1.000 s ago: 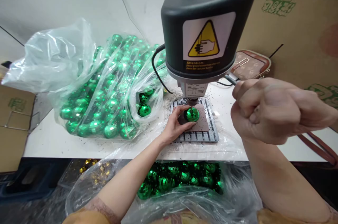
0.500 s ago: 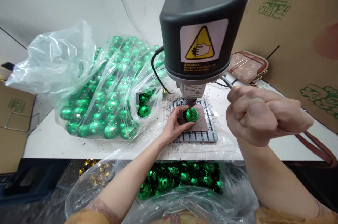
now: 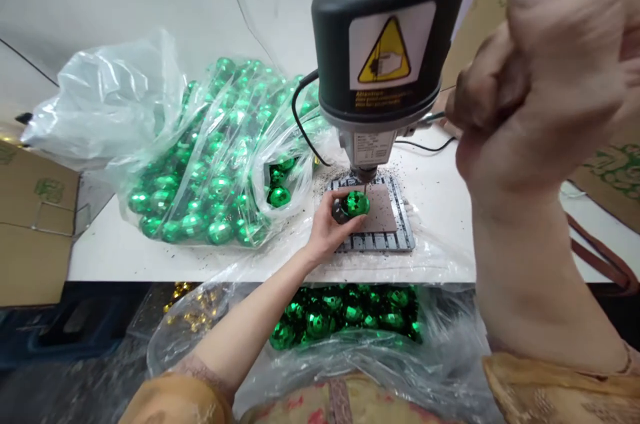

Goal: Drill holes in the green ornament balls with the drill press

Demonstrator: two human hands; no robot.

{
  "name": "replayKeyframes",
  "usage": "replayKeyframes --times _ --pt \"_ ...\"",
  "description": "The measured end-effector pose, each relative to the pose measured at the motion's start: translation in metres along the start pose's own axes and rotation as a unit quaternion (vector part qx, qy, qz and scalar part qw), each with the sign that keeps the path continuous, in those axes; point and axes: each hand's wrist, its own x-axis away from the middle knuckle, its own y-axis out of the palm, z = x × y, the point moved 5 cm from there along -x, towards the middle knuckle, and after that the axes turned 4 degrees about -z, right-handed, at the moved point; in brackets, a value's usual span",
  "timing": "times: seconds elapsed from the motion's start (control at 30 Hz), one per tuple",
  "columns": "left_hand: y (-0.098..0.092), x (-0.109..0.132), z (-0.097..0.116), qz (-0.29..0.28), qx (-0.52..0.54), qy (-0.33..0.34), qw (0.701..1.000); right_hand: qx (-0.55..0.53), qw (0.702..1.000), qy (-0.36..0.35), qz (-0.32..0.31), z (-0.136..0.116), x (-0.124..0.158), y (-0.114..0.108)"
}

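My left hand (image 3: pixel 327 227) pinches a shiny green faceted ball (image 3: pixel 358 203) between thumb and fingers, low over the base of a black drill press (image 3: pixel 383 44). The ball sits just beside the thin drill bit (image 3: pixel 365 189), slightly to its left. Beneath it are a flat brownish pad (image 3: pixel 383 211) and a grey slotted base plate (image 3: pixel 404 237). High on the right, my right hand (image 3: pixel 545 77) is closed in a fist around the press lever (image 3: pixel 433 119). Only a short length of the lever shows; the fist hides its end.
A clear plastic bag (image 3: pixel 200 164) full of green balls stands left of the press. Below the table edge, another open bag holds more green balls (image 3: pixel 345 311). Dark shavings dot the white table (image 3: pixel 440 211). Cardboard boxes (image 3: pixel 37 224) flank both sides.
My right hand has swung upward with the lever. The bit, earlier at the ball's top, now stands clear of it, and my left hand has shifted and tilted the ball slightly left.
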Motion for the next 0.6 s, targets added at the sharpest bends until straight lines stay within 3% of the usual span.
replayKeyframes --times 0.07,0.1,0.2,0.3,0.43,0.5,0.53,0.6 --pt "-0.016 0.017 0.017 -0.007 -0.051 0.035 0.998 -0.008 1.000 0.024 -0.016 0.009 -0.002 -0.002" --pt "-0.024 0.030 0.025 -0.041 -0.071 0.054 0.995 0.010 0.999 0.032 -0.021 0.011 -0.002 -0.003" --pt "-0.044 0.084 0.038 -0.204 -0.135 0.070 0.967 0.083 0.995 0.043 -0.026 0.012 0.002 -0.008" --pt "-0.064 0.151 0.018 -0.315 -0.287 0.006 0.905 0.055 0.997 0.050 -0.019 0.015 0.004 -0.009" --pt "-0.082 0.219 -0.028 -0.340 -0.490 -0.108 0.795 0.006 0.999 0.041 -0.018 0.021 0.003 -0.009" --pt "-0.084 0.230 -0.036 -0.340 -0.540 -0.143 0.757 0.009 0.999 0.041 -0.014 0.022 0.003 -0.009" --pt "-0.082 0.228 -0.033 -0.337 -0.547 -0.149 0.752 0.008 0.999 0.038 -0.007 0.022 0.003 -0.010" --pt "-0.078 0.210 -0.016 -0.326 -0.531 -0.134 0.771 0.006 0.999 0.042 0.002 0.020 0.004 -0.011"
